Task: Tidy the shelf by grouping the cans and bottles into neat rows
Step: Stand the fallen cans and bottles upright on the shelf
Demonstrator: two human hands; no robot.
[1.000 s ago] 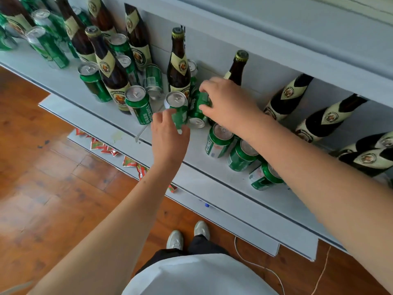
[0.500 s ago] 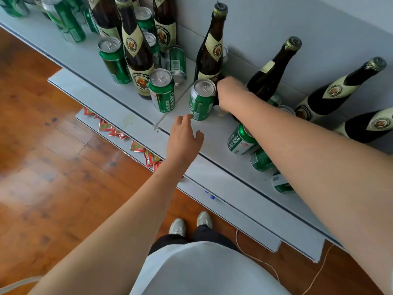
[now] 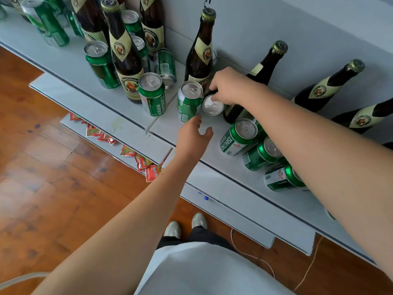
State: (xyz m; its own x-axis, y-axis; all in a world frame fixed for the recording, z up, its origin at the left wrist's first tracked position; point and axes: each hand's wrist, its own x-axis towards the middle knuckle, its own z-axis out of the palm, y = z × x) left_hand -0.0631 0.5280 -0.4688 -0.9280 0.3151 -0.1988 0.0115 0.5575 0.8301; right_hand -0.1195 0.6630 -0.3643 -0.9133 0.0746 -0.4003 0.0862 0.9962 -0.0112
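Green beer cans and brown bottles with cream labels crowd a grey shelf (image 3: pixel 214 167). My right hand (image 3: pixel 230 87) grips the rim of an upright green can (image 3: pixel 212 105) beside a standing bottle (image 3: pixel 201 50). Just left of that can stands another green can (image 3: pixel 189 101). My left hand (image 3: pixel 194 136) hovers open right below it, a fingertip near its base, holding nothing. Three green cans lie on their sides (image 3: pixel 239 137) to the right, partly under my right forearm. Dark bottles lean against the back wall (image 3: pixel 327 86).
More upright cans (image 3: pixel 152 94) and bottles (image 3: pixel 125 52) fill the shelf's left side. A lower shelf holds red snack packets (image 3: pixel 146 162). Wooden floor (image 3: pixel 53 167) lies to the left, my shoes (image 3: pixel 185 226) below, and a thin cord (image 3: pixel 251 254) on the floor.
My left hand let go of the green can and dropped back below it. My right hand stood the can it held upright next to it. The view shifted closer.
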